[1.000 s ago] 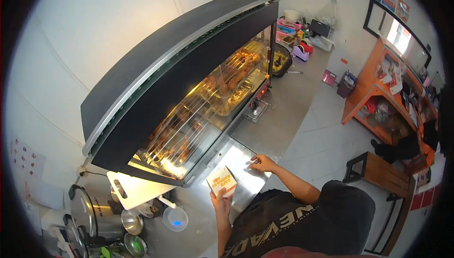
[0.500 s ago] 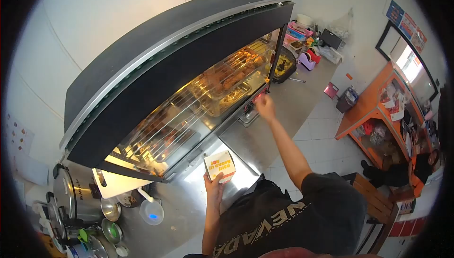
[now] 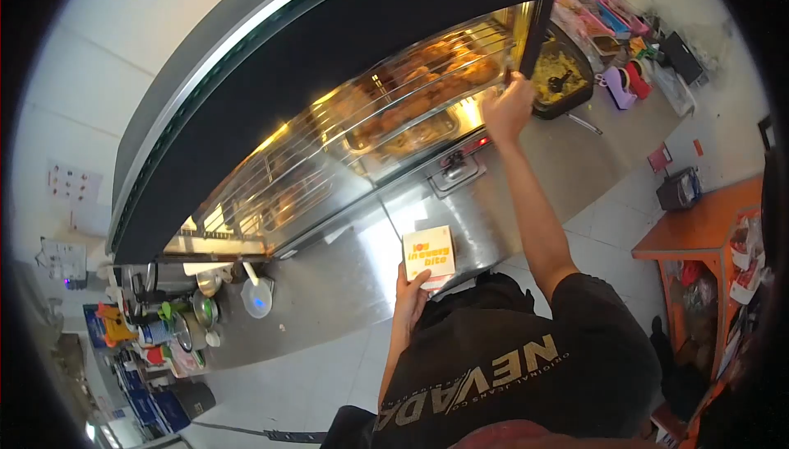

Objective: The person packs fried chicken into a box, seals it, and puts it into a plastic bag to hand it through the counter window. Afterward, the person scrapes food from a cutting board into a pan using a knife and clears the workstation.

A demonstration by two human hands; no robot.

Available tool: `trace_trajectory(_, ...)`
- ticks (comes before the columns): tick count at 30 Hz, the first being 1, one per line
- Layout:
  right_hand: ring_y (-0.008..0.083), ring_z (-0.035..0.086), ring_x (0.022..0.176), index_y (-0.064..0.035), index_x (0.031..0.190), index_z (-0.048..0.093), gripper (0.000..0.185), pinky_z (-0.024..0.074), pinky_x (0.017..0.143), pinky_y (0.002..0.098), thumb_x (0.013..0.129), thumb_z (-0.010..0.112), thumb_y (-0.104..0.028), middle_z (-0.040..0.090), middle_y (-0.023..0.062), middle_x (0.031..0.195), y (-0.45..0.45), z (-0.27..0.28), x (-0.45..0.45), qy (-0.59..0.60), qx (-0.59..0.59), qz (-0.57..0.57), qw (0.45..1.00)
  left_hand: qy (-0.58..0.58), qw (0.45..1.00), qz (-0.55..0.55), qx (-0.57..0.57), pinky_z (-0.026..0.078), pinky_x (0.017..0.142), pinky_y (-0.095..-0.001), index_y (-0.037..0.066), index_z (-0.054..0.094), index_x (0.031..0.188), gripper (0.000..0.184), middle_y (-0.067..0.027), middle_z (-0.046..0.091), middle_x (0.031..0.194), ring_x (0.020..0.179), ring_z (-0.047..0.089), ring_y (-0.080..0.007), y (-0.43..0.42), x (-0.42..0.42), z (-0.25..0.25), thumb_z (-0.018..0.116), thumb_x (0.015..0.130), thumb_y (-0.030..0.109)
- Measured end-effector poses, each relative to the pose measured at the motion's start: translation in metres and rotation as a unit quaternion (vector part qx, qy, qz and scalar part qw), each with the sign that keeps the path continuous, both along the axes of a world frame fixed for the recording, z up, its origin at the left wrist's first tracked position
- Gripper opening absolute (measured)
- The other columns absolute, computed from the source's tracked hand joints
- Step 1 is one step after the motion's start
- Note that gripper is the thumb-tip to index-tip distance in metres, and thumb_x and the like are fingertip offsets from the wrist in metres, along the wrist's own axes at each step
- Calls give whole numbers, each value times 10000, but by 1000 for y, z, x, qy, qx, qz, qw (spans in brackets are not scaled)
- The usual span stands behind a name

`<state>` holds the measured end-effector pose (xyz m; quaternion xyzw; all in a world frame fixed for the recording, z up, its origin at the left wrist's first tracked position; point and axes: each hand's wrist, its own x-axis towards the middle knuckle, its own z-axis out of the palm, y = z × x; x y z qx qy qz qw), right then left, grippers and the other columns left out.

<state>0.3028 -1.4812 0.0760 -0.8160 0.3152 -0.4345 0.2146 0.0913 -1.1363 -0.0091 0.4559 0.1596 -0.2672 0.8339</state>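
My left hand holds a small white takeaway box with orange "in every bite" lettering, thumb on its front face. It is above the steel counter's front edge. My right hand is raised with curled fingers at the right end of the heated display cabinet, against its front opening. What the fingers grip there is hidden. Fried pieces of food lie on a wire rack inside the lit cabinet, and a metal tray of food sits lower down.
A black pan of yellow food stands right of the cabinet, its handle pointing outward. Behind it are a purple tape dispenser and boxes. Bowls and a clear plastic jug stand at the left. An orange shelf unit is at the right.
My right hand has moved up from near the red light at the cabinet's base to its right end. The box stays in my left hand. My view has shifted and turned.
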Motion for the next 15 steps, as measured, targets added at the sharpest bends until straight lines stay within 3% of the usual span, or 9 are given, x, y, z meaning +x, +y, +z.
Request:
trace_trajectory(2,396,509,1068,28,1218,494,503,427,881,500,775,631,-166,541,207,1090,48,17,-5,-7,-47,12,999,-2,1000,9,-8,599,863,-399,27,391,1332,496,-182,585,1245,1108,641,-293,19,8,-7,630,902,-43)
trace_trajectory(4,387,504,1069,33,1229,492,520,424,872,499,765,621,-163,535,209,1101,73,24,-21,33,-35,55,997,-22,999,20,36,585,907,-448,-1,423,1300,439,-222,594,1260,1109,650,-349,5,16,-8,606,903,-33)
trace_trajectory(6,381,509,1061,34,1223,498,496,425,889,487,779,616,-156,531,208,1097,93,17,-30,11,-30,135,990,-21,999,13,23,575,924,-458,-8,427,1300,434,-219,601,1255,1115,647,-350,-12,29,-1,604,905,-32)
trace_trajectory(8,378,510,1089,25,1211,513,459,424,924,465,801,627,-145,532,212,1130,104,24,-46,1,16,242,970,-7,1000,-6,-5,600,878,-453,14,404,1284,450,-201,589,1246,1103,648,-329,-27,46,-7,644,905,-15)
trace_trajectory(11,373,526,1107,4,1187,543,407,411,973,454,815,655,-119,555,201,1142,112,28,-84,-70,73,309,946,-29,999,-28,2,603,851,-406,-2,394,1301,448,-171,589,1229,1054,662,-288,-69,68,5,635,923,1)
trace_trajectory(15,350,596,1005,-15,1008,626,224,476,889,428,807,700,-77,608,160,1062,93,6,-154,-52,147,338,928,-43,996,-77,-22,566,902,-376,-57,494,1294,388,-161,623,1213,1040,666,-256,-129,100,-8,606,938,53)
